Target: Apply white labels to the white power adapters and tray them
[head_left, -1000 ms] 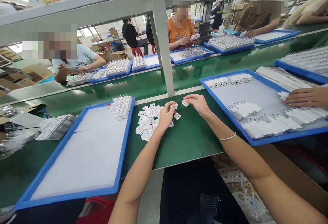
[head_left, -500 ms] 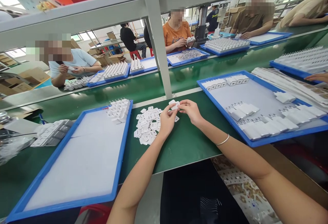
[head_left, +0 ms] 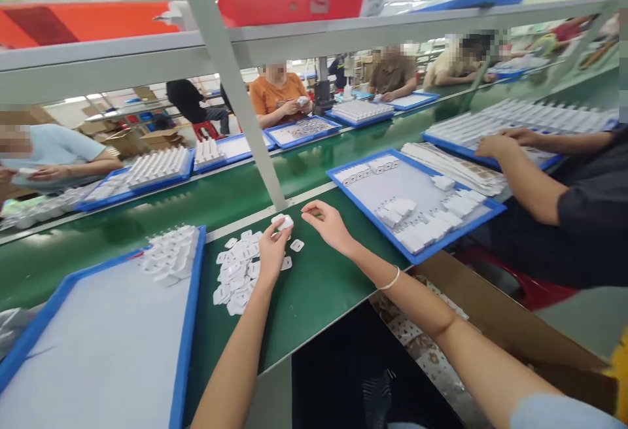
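Observation:
My left hand [head_left: 275, 246] pinches a small white charger cover plate [head_left: 285, 222] between thumb and fingers, above the green bench. To the right of it, my right hand [head_left: 326, 223] is apart from the plate, its thumb and fingers slightly parted with nothing visible between them. Beside and below my left hand lies a loose pile of white cover plates [head_left: 238, 278]. One single plate [head_left: 297, 245] rests on the bench between my hands.
At left, a blue-rimmed tray [head_left: 189, 324] holds white plug chargers [head_left: 171, 252] in its far corner. Another blue tray [head_left: 363, 203] at right bears charger housings [head_left: 432, 220]. A metal post [head_left: 245, 108] rises ahead. A co-worker's arm [head_left: 530, 180] reaches over a tray at far right.
My right hand has come away from the plate and moved apart from my left hand, which still grips it. The view has turned to the right.

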A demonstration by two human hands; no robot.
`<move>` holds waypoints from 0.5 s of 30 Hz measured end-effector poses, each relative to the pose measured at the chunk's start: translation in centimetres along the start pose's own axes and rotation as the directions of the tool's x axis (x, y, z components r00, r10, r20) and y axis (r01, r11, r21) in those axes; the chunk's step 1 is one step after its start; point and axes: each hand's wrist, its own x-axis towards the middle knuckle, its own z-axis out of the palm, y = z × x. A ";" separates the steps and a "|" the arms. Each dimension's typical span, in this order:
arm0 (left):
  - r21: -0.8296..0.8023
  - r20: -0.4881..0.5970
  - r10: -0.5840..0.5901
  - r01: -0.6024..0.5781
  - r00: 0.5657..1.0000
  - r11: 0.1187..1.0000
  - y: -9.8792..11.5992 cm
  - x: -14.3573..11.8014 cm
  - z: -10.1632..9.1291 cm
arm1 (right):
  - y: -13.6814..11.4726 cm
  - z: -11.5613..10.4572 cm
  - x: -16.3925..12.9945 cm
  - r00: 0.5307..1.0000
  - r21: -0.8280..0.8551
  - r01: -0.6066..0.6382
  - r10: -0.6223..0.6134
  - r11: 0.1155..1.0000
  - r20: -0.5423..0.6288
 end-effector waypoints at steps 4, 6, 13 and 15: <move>-0.020 0.029 -0.052 0.052 0.998 0.998 -0.5 0.6 -0.1 | -1.4 -5.5 -2.9 0.999 -0.181 0.042 -0.043 0.983 0.002; -0.044 0.046 -0.065 0.067 0.997 0.997 -0.6 0.7 0.1 | -1.5 -10.2 -3.5 0.998 -0.296 -0.006 -0.014 0.955 -0.066; -0.100 0.052 -0.075 0.080 0.996 0.992 -0.3 0.6 0.9 | -1.3 -24.0 -2.5 0.956 -0.612 -0.254 0.098 0.749 -0.277; -0.092 0.057 -0.092 0.097 0.994 0.991 -0.4 0.6 0.9 | -0.7 -24.5 -2.2 0.961 -0.661 -0.271 0.161 0.700 -0.224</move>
